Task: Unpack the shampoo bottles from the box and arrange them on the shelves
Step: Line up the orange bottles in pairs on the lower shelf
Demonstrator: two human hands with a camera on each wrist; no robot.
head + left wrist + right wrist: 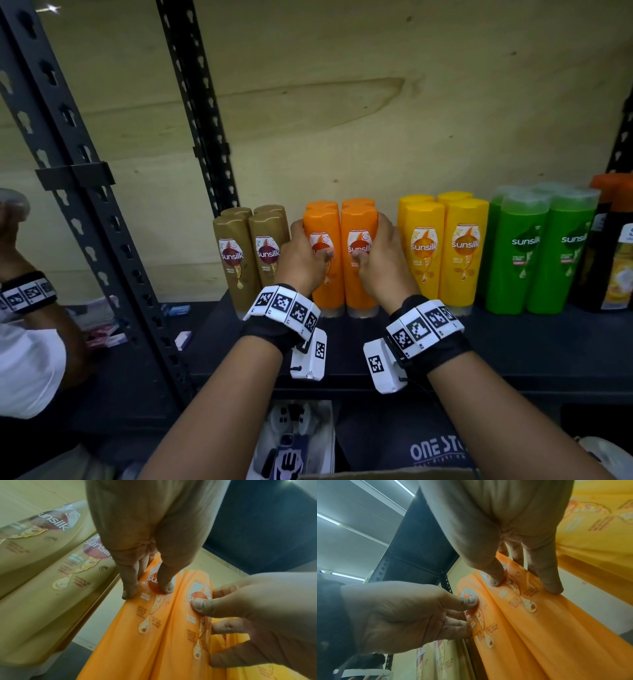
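Observation:
Two front orange shampoo bottles stand side by side on the black shelf [342, 353], with more orange bottles behind them. My left hand [310, 243] grips the left orange bottle [323, 222], thumb on its label and fingers round its left side. My right hand [371, 240] grips the right orange bottle [359, 222] the same way from the right. The left wrist view shows my left hand [147, 591] pinching the left orange bottle [137, 635], and the right wrist view shows my right hand [523, 584] on the right orange bottle [556, 628]. A cardboard box edge [376, 475] shows at the bottom.
Brown bottles [239, 253] stand just left of the orange ones, yellow bottles [445, 246] just right, then green bottles [541, 253] and dark bottles [616, 257]. A black upright post [102, 240] stands at the left. Another person's arm [27, 294] reaches into the neighbouring bay.

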